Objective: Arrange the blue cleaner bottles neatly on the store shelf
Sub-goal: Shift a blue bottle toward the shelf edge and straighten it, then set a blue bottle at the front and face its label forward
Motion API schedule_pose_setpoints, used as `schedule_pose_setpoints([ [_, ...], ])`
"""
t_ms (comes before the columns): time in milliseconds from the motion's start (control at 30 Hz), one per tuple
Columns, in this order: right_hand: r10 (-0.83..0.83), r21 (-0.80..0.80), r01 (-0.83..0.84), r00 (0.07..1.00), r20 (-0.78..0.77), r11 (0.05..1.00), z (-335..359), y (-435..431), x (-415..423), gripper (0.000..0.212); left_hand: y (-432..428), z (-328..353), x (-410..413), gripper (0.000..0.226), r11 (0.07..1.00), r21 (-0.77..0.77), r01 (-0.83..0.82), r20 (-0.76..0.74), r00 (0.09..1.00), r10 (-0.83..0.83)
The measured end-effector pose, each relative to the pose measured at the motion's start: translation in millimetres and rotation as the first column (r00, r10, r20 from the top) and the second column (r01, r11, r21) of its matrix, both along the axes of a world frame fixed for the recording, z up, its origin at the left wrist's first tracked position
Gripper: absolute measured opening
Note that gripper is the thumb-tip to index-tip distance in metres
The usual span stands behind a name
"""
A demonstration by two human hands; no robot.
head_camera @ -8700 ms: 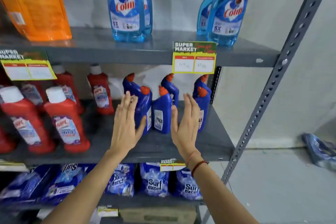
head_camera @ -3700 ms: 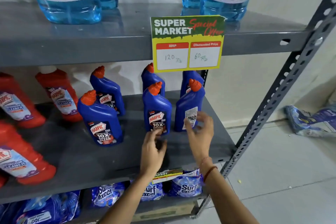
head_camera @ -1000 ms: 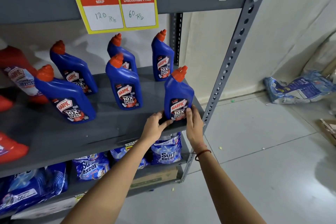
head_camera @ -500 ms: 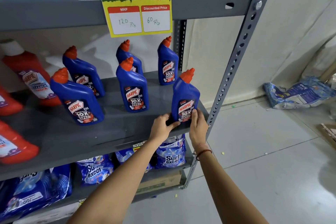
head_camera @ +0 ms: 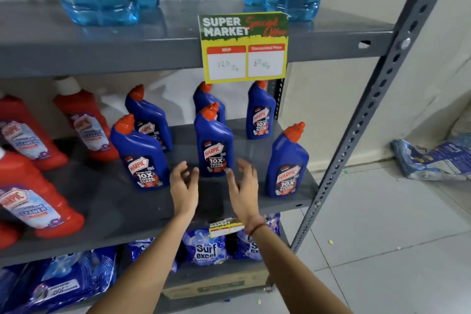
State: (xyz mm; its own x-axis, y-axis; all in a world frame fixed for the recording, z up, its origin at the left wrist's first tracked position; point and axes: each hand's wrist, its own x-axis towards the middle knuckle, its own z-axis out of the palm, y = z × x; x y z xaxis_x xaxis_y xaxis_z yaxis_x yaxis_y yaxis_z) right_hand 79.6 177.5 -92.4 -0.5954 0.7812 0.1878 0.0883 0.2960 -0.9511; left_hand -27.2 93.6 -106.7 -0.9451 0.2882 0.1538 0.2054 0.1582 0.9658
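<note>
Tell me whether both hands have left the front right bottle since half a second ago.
Yes. Both hands, left and right, have let go and shifted left along the shelf, now flanking the middle bottle. The front right bottle stands by the post.

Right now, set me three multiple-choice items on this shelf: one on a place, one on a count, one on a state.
1. Where does the front right blue bottle stand?
A. near the shelf's right front corner
B. top shelf
C. floor

2. How many blue cleaner bottles are on the middle shelf?
A. four
B. six
C. eight

3. What are the hands doing?
A. both gripping a bottle
B. both open, holding nothing
C. one lifting the price tag

Key: 1 A, it stands by the upright post. 2 B, three front, three behind. 3 B, the left hand and right hand flank the front middle bottle, empty.
</note>
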Motion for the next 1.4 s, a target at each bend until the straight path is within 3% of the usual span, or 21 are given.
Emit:
schedule_pose_setpoints([
  [67,0.114,-0.118,-0.106,0.991,0.065,0.987,10.0,22.1,-18.6,0.065,3.3,-1.7,-14.4,0.056,0.984,-0.12,0.132,0.065,0.99,-0.125],
  [133,0.236,-0.222,-0.217,0.97,0.059,0.95,15.9,40.2,-32.1,0.075,10.4,0.5,-19.2,0.059,0.94,-0.174,0.294,0.123,0.953,-0.276],
  [233,0.324,-0.221,-0.3,0.942,0.083,0.928,14.4,52.0,-44.9,0.062,16.8,3.1,-24.2,0.057,0.907,-0.108,0.408,0.169,0.906,-0.388],
  [600,0.295,-0.176,-0.301,0.954,-0.058,0.937,-17.1,15.2,3.1,0.036,-32.0,-9.5,19.6,0.045,0.926,-0.233,0.298,-0.026,0.95,-0.313],
  [833,0.217,-0.168,-0.243,0.963,-0.162,0.955,-27.7,-3.3,13.0,0.036,-39.8,-7.7,37.1,0.043,0.93,-0.242,0.277,-0.063,0.952,-0.3],
  [1233,0.199,-0.137,-0.221,0.968,-0.155,0.966,-30.0,-6.3,13.6,0.034,-41.8,-11.0,36.9,0.045,0.936,-0.225,0.27,-0.097,0.95,-0.297],
  [1300,0.145,-0.135,-0.163,0.98,-0.137,0.977,-33.9,-9.0,15.0,0.041,-41.6,-12.6,36.1,0.045,0.941,-0.213,0.264,-0.108,0.95,-0.292],
  [1400,-0.038,0.02,0.039,0.997,-0.073,0.999,-46.8,-27.3,24.7,0.047,-41.9,-16.4,36.9,0.044,0.957,-0.196,0.213,-0.153,0.957,-0.245],
])
